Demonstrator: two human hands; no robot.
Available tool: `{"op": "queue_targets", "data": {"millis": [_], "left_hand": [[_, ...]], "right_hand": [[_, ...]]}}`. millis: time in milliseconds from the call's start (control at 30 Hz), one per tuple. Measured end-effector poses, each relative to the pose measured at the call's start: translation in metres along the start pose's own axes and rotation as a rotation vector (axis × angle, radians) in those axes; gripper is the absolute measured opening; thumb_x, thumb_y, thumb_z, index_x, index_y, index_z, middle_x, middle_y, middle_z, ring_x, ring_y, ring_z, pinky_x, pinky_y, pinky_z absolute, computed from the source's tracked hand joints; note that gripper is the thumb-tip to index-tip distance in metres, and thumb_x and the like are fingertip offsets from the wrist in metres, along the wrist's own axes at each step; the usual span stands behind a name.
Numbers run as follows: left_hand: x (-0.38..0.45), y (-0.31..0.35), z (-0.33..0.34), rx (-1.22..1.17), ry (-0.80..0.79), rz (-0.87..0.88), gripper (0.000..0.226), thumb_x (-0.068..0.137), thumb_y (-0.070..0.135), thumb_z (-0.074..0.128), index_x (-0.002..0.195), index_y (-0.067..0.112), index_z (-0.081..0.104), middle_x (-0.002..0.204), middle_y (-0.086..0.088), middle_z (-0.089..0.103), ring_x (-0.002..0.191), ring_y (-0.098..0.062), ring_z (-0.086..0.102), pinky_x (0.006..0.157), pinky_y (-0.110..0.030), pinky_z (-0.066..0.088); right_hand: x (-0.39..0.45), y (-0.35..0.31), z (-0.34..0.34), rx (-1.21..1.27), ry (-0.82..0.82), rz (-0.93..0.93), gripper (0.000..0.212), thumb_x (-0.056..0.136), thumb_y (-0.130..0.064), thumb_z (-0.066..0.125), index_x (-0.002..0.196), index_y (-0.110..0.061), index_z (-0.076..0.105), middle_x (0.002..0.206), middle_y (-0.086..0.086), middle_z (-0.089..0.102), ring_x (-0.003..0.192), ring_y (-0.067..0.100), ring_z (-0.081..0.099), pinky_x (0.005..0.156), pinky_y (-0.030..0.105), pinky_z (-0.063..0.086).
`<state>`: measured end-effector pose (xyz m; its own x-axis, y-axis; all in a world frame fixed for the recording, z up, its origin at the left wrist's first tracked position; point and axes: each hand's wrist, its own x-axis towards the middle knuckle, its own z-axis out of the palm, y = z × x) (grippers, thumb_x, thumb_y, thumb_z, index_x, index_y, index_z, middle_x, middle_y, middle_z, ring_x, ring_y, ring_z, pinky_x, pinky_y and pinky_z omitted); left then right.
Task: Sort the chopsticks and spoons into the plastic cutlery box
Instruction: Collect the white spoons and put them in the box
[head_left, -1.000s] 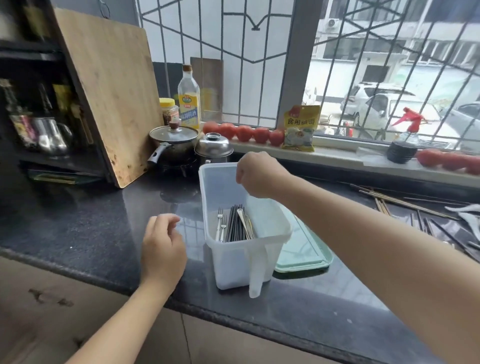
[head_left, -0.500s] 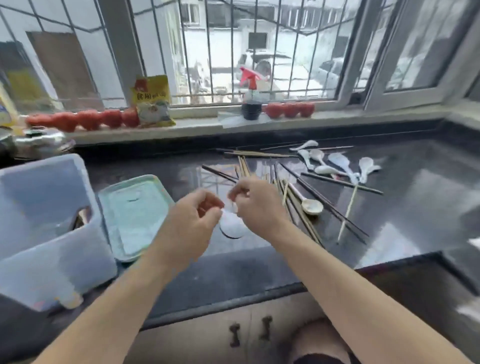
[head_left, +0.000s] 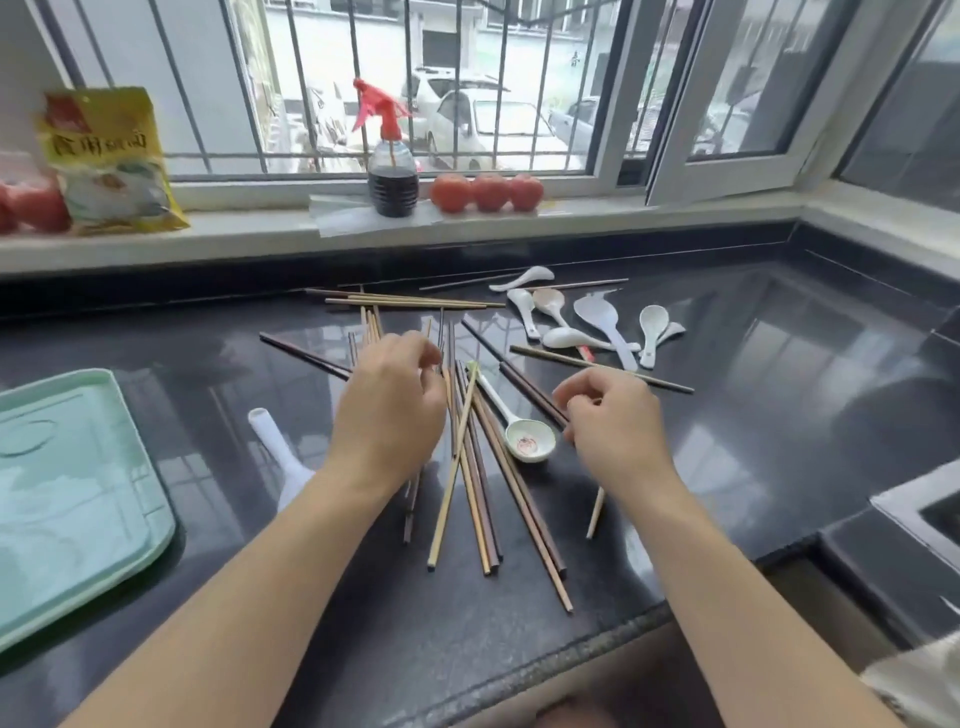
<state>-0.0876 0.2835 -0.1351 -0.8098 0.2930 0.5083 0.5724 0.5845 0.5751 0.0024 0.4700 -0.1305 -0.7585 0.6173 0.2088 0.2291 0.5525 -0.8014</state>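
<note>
A loose heap of chopsticks (head_left: 470, 467) is spread on the dark counter (head_left: 779, 415), with white spoons (head_left: 592, 322) scattered further back to the right. The left hand (head_left: 387, 415) is held over the heap with fingers curled; whether anything is pinched cannot be told. A dark chopstick is pinched by the curled fingers of the right hand (head_left: 613, 421), just right of a white spoon with a red mark (head_left: 530, 441).

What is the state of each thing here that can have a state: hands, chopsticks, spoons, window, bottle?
left hand: fingers curled over the chopsticks; grip unclear
right hand: pinches a dark chopstick
chopsticks: loose, scattered flat on the counter
white spoons: loose, lying on the counter
window sash: swung open
spray bottle: upright, partly full of dark liquid
green lid: lying flat on the counter
</note>
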Motion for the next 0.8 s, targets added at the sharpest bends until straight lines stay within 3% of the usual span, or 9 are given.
{"op": "queue_targets", "data": {"millis": [100,233,333,400,633,800], "left_hand": [[-0.005,-0.008,0.007,0.112,0.035,0.103,0.016,0.093,0.007,0.058,0.105,0.009,0.069,0.096,-0.006,0.067,0.094,-0.025,0.060,0.081,-0.041,0.053],[-0.004,-0.019,0.009,0.328,0.007,0.211,0.012,0.088,0.007,0.062,0.097,0.009,0.069,0.088,-0.006,0.066,0.084,-0.027,0.059,0.073,-0.042,0.051],[0.005,-0.022,0.013,0.290,-0.003,0.157,0.014,0.090,0.009,0.060,0.100,0.010,0.070,0.088,-0.004,0.067,0.085,-0.026,0.059,0.072,-0.042,0.052],[0.006,-0.021,0.015,0.286,-0.007,0.161,0.013,0.090,0.009,0.060,0.099,0.010,0.070,0.088,-0.004,0.066,0.084,-0.025,0.058,0.072,-0.041,0.052],[0.003,-0.013,0.023,0.308,0.012,0.184,0.019,0.092,0.016,0.049,0.090,0.011,0.067,0.083,-0.003,0.063,0.079,-0.026,0.058,0.069,-0.043,0.051],[0.004,-0.018,0.024,0.281,-0.011,0.181,0.020,0.093,0.019,0.049,0.093,0.012,0.067,0.086,-0.002,0.064,0.082,-0.025,0.059,0.072,-0.044,0.052]], "right_hand": [[0.040,0.002,0.008,-0.092,-0.003,-0.078,0.033,0.083,0.000,0.049,0.082,-0.025,0.071,0.078,-0.008,0.070,0.083,0.020,0.064,0.076,0.027,0.047],[0.122,0.017,0.010,-0.484,0.037,-0.078,0.026,0.087,-0.003,0.058,0.103,-0.017,0.072,0.111,0.009,0.066,0.104,0.033,0.060,0.078,0.032,0.042],[0.151,0.021,0.025,-0.646,-0.021,-0.044,0.026,0.085,0.001,0.054,0.097,-0.015,0.071,0.115,0.014,0.064,0.107,0.038,0.059,0.078,0.034,0.044],[0.156,0.024,0.038,-0.661,-0.026,-0.033,0.032,0.086,0.000,0.053,0.106,-0.017,0.071,0.117,0.014,0.064,0.110,0.038,0.059,0.082,0.035,0.045],[0.160,0.041,0.048,-0.668,-0.035,-0.038,0.020,0.086,-0.003,0.049,0.095,-0.015,0.062,0.100,0.011,0.059,0.084,0.034,0.048,0.071,0.035,0.038],[0.163,0.042,0.046,-0.527,0.078,-0.138,0.018,0.090,-0.008,0.059,0.104,-0.016,0.066,0.111,0.014,0.063,0.102,0.040,0.059,0.075,0.037,0.042]]}}
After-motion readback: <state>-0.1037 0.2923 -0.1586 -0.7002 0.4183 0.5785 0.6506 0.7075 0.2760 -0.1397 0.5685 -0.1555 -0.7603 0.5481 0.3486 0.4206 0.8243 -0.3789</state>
